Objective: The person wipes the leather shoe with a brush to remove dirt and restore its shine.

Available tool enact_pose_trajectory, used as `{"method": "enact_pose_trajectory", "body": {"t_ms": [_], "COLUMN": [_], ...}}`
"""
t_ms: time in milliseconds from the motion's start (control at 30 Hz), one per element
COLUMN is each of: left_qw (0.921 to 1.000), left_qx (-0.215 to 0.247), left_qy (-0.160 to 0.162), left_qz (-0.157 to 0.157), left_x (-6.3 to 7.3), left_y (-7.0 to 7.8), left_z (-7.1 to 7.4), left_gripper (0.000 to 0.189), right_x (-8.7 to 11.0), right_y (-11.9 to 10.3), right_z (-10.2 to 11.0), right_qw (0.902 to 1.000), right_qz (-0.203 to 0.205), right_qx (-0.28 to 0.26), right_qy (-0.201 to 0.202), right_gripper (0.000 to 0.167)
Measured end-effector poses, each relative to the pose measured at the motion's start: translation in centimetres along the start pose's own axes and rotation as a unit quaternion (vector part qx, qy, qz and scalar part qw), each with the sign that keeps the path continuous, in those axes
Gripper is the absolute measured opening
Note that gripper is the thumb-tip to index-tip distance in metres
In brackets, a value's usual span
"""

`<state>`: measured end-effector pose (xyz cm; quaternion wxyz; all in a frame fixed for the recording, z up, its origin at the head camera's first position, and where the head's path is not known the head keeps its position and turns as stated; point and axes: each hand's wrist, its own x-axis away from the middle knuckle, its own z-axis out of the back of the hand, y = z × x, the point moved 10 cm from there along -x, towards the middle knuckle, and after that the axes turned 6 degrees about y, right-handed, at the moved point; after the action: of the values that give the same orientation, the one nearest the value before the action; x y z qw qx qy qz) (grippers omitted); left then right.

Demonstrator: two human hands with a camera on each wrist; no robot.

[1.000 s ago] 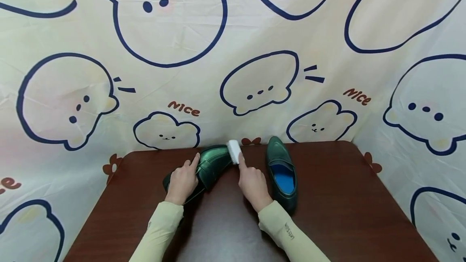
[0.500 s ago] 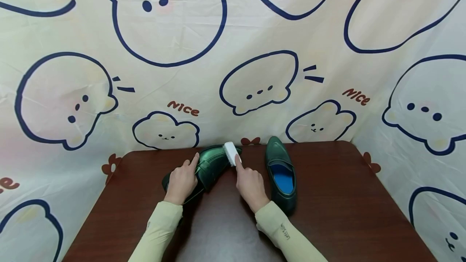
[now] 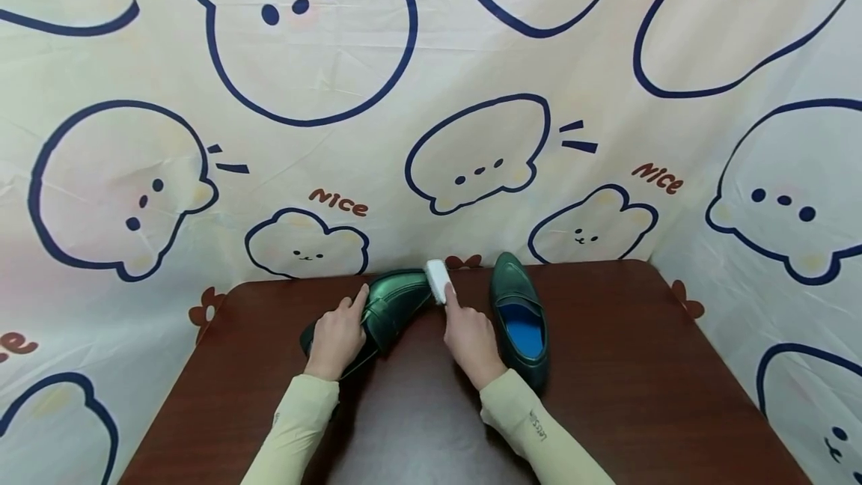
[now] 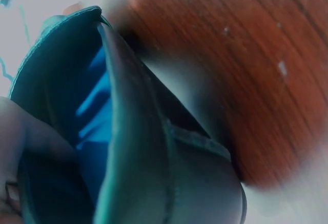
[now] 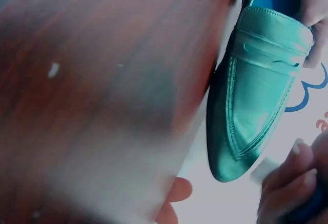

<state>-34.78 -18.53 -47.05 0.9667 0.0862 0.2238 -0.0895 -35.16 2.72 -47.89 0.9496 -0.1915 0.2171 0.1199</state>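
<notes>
A shiny green loafer (image 3: 400,298) is held at an angle by my left hand (image 3: 339,337) near the table's back edge, its toe pointing right and away. In the left wrist view, a digit of that hand reaches inside the loafer (image 4: 141,147), beside the blue insole (image 4: 97,101). My right hand (image 3: 471,341) grips a small white brush (image 3: 437,280), index finger extended along its back, right at the toe tip. In the right wrist view, the right fingers (image 5: 292,178) curl near the view's corner, with the pale brush (image 5: 264,170) by the loafer's toe (image 5: 230,167).
The matching green loafer (image 3: 517,279) stands upright just right of my right hand, toe toward the back, blue insole showing. Beneath everything is a dark brown wooden table (image 3: 626,365). A cream cloth (image 3: 377,156) with cartoon outlines hangs behind the table and along both sides.
My right hand and the brush slid left over the loafer's toe, then back right to the toe tip. The left hand and both loafers stay in place.
</notes>
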Motion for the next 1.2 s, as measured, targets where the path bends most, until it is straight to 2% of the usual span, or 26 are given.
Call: {"method": "enact_pose_trajectory", "body": {"t_ms": [133, 267, 400, 533, 700, 800, 1200], "left_qw": [1.0, 0.9999, 0.9999, 0.9999, 0.9998, 0.9998, 0.9997], "left_qx": [0.001, 0.008, 0.01, 0.009, 0.014, 0.016, 0.014], "left_qy": [0.003, -0.007, -0.01, -0.003, -0.012, -0.013, -0.017], "left_qz": [0.002, 0.005, 0.004, 0.004, 0.005, 0.002, 0.004], "left_x": [-0.1, -0.1, -0.2, -0.3, -0.3, -0.3, -0.3], "left_y": [-0.1, -0.1, 0.0, 0.0, 0.1, 0.1, -0.1], "left_z": [0.0, -0.4, -0.4, 0.0, 0.0, 0.0, 0.1], "left_gripper": [0.067, 0.066, 0.066, 0.066, 0.067, 0.067, 0.066], "right_x": [0.1, 0.5, 0.7, 0.4, 0.2, 0.3, 0.4], "right_y": [-2.4, -3.3, -2.8, -1.4, 0.1, 0.6, 0.8], "right_z": [0.3, -0.3, -0.2, -0.1, -0.3, -0.5, -1.1], "right_qw": [0.9971, 0.9945, 0.9959, 0.9984, 0.9993, 0.9985, 0.9974], "right_qz": [0.075, 0.103, 0.082, 0.036, -0.026, -0.048, -0.065], "right_qx": [-0.006, 0.018, 0.036, 0.035, 0.025, 0.026, 0.021], "right_qy": [0.005, -0.004, 0.01, 0.026, 0.01, -0.002, -0.025], "right_gripper": [0.051, 0.055, 0.057, 0.052, 0.056, 0.062, 0.065]}}
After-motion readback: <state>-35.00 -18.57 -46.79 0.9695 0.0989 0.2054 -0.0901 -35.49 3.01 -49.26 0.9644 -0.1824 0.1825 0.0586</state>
